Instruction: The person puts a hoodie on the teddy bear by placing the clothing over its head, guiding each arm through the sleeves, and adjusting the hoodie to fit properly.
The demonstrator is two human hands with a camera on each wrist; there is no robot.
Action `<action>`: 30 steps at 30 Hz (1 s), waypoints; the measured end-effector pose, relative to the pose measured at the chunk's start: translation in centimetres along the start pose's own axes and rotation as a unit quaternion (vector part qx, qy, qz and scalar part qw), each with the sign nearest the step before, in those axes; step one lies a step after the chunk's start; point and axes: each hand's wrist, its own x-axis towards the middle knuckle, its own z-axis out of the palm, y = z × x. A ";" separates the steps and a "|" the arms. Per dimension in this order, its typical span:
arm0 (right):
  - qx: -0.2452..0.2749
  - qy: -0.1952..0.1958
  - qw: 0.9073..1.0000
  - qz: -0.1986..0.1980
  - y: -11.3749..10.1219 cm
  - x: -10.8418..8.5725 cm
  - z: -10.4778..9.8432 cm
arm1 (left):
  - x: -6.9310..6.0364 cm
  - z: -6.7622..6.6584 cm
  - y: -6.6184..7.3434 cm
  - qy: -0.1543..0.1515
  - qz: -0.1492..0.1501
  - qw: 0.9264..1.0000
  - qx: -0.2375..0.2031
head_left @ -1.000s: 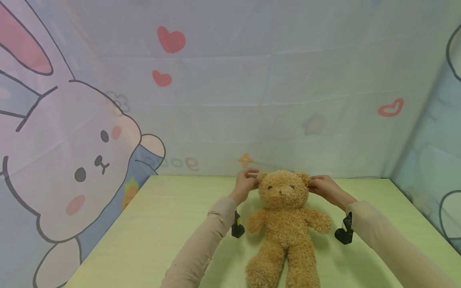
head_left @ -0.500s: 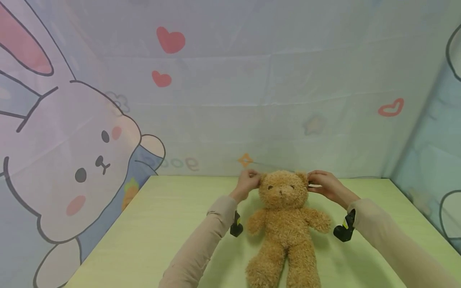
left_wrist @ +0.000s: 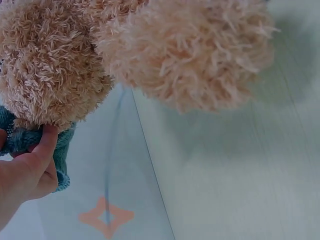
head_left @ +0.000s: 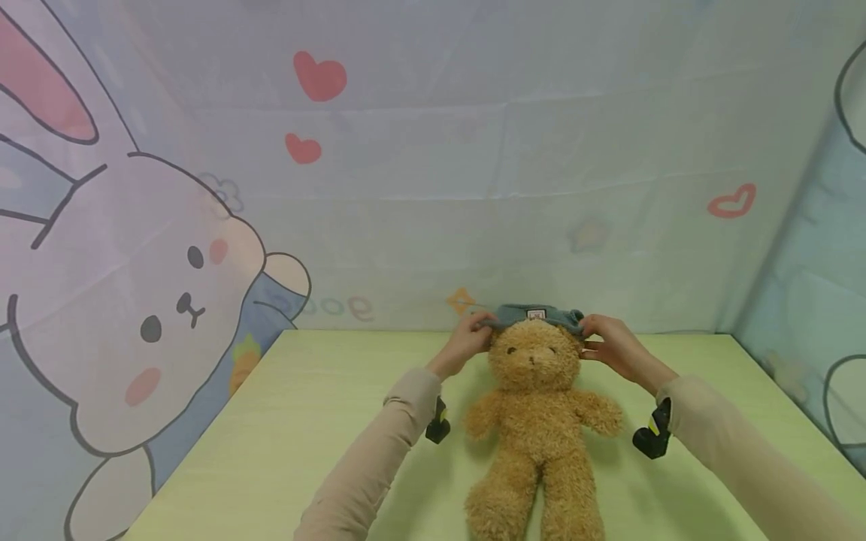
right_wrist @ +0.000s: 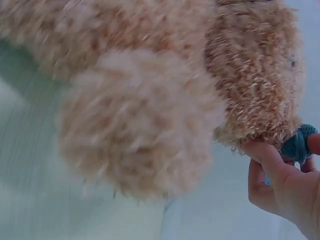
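Observation:
A brown plush teddy bear point(head_left: 539, 421) lies on its back, head toward the far edge of the table. A blue-green knitted hat point(head_left: 516, 314) with a small pale label sits across the top of its head, above the eyes. My left hand point(head_left: 470, 336) pinches the hat's edge at one side of the head. On the opposite side my right hand point(head_left: 614, 344) grips the other edge, near the ear. In the left wrist view, fingers point(left_wrist: 44, 150) hold the rolled knit against the fur. The right wrist view shows the knit point(right_wrist: 299, 144) between thumb and fingers.
The pale green table point(head_left: 325, 421) extends on both sides of the bear. A cloth backdrop point(head_left: 433, 188) with a printed rabbit and hearts hangs right behind the table's far edge. Black wrist cameras point(head_left: 652, 436) hang below both sleeves.
The knitted hat, hidden behind the head before, has come up over the top of the bear's head. Both hands have shifted slightly with its edges.

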 end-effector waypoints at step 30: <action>-0.114 -0.053 0.987 -0.097 1.2 -0.5 0.4 | -1.3 0.3 0.3 -0.045 0.158 0.979 0.124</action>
